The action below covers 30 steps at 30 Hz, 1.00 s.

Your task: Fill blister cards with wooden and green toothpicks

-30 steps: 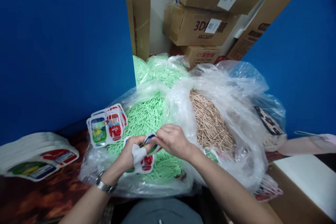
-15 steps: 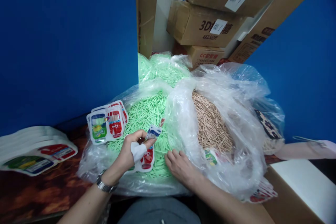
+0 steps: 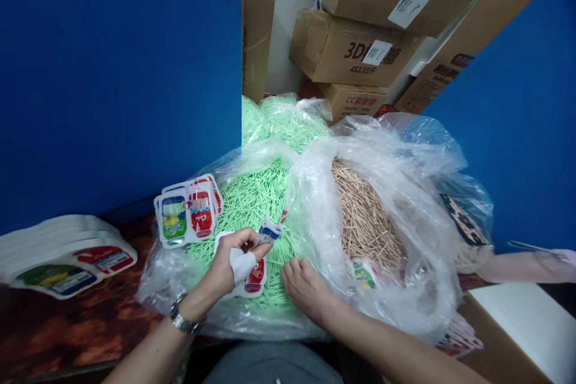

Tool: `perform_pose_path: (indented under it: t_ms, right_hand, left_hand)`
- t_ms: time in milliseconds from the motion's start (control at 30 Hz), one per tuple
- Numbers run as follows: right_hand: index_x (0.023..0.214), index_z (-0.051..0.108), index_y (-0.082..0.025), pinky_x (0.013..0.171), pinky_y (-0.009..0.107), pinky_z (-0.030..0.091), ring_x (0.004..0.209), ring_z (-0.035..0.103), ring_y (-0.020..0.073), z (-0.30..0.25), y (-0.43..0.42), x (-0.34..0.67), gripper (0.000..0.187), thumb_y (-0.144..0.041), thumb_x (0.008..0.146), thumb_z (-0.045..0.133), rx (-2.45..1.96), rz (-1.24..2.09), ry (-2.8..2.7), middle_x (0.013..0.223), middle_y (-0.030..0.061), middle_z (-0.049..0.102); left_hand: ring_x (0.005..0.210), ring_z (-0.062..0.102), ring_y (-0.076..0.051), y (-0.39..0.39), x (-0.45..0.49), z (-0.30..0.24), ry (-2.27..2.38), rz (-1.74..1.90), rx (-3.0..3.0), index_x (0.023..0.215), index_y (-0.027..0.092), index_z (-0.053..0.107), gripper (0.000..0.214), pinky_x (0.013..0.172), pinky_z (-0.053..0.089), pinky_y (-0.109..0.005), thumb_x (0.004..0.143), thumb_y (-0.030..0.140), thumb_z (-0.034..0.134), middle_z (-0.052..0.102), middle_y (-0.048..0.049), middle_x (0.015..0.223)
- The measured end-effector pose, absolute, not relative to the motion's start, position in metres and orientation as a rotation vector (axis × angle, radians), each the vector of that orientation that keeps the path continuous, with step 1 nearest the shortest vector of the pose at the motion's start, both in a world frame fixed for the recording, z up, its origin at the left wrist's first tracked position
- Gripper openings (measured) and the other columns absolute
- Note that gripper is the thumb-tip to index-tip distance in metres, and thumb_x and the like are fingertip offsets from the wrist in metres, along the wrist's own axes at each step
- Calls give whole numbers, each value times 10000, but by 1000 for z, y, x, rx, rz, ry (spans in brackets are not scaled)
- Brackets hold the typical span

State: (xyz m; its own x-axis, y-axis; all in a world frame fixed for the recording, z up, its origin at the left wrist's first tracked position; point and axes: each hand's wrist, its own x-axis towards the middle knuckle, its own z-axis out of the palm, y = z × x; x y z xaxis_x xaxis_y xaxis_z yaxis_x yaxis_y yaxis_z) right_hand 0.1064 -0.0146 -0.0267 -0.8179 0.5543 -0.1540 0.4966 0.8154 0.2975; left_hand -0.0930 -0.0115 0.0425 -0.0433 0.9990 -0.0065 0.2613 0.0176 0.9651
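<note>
My left hand [image 3: 231, 261], with a white bandage on the thumb, pinches a small printed packet [image 3: 265, 235] open above the green sticks [image 3: 252, 198] in a clear plastic bag. My right hand [image 3: 303, 285] rests on the green sticks just right of the packet, fingers curled down into them; what they hold I cannot make out. Another printed packet [image 3: 255, 279] lies on the sticks under my left hand. A fanned bunch of filled packets [image 3: 186, 213] lies on the bag's left edge.
A second clear bag [image 3: 405, 240] of tan wooden sticks [image 3: 364, 216] sits to the right. A stack of flat packets [image 3: 67, 255] lies far left on the dark wooden table [image 3: 67, 330]. Blue partitions stand left and right, cardboard boxes [image 3: 355, 48] behind, a white-topped box [image 3: 522, 324] at lower right.
My right hand left the packet, dropped to the green sticks and now curls into them. My left hand keeps holding the packet.
</note>
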Motion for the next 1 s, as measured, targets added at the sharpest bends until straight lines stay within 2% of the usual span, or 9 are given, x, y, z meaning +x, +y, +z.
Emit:
perform_pose_path:
  t_ms: [400, 667, 767, 833, 933, 1000]
  right_hand:
    - [792, 606, -161, 628, 372, 378, 691, 526, 238, -14, -12, 117, 94, -115, 824, 531, 867, 352, 2671, 728, 103, 627]
    - [809, 583, -155, 702, 378, 410, 772, 583, 254, -3, -3, 134, 110, -71, 825, 515, 1010, 136, 2692, 773, 120, 656]
    - [825, 577, -162, 706, 349, 430, 776, 613, 240, 17, 6, 146, 135, -93, 863, 467, 1238, -248, 2662, 791, 109, 675]
    - [852, 558, -181, 686, 308, 447, 734, 620, 201, 33, 13, 153, 200, -195, 946, 382, 1377, -597, 2675, 771, 66, 675]
    - [865, 528, -209, 723, 282, 471, 737, 609, 156, 51, 20, 155, 334, -386, 1000, 280, 1626, -1329, 2746, 756, 10, 635]
    - [909, 526, -212, 762, 314, 485, 762, 598, 161, 57, 24, 148, 339, -457, 986, 305, 1822, -1944, 2703, 750, 6, 596]
  left_hand:
    - [525, 345, -95, -10, -92, 39, 1438, 1091, 1369, 581, 193, 454, 298, 508, 282, -222, 771, 319, 645, 373, 73, 553]
    - [521, 348, -100, -7, -89, 40, 1425, 1110, 1365, 569, 192, 471, 298, 501, 280, -221, 774, 327, 641, 376, 68, 543]
    - [526, 367, -107, -5, -94, 37, 1444, 1132, 1331, 605, 185, 532, 271, 505, 292, -224, 766, 372, 646, 407, 57, 552]
    - [520, 374, -110, -4, -96, 35, 1451, 1154, 1288, 619, 185, 556, 261, 502, 292, -226, 755, 384, 655, 423, 54, 556]
    - [522, 382, -115, -3, -94, 33, 1455, 1184, 1255, 622, 193, 531, 253, 507, 300, -229, 760, 364, 656, 429, 54, 565]
    - [522, 370, -114, -3, -88, 32, 1468, 1192, 1272, 613, 203, 480, 284, 511, 299, -228, 769, 360, 657, 401, 62, 563]
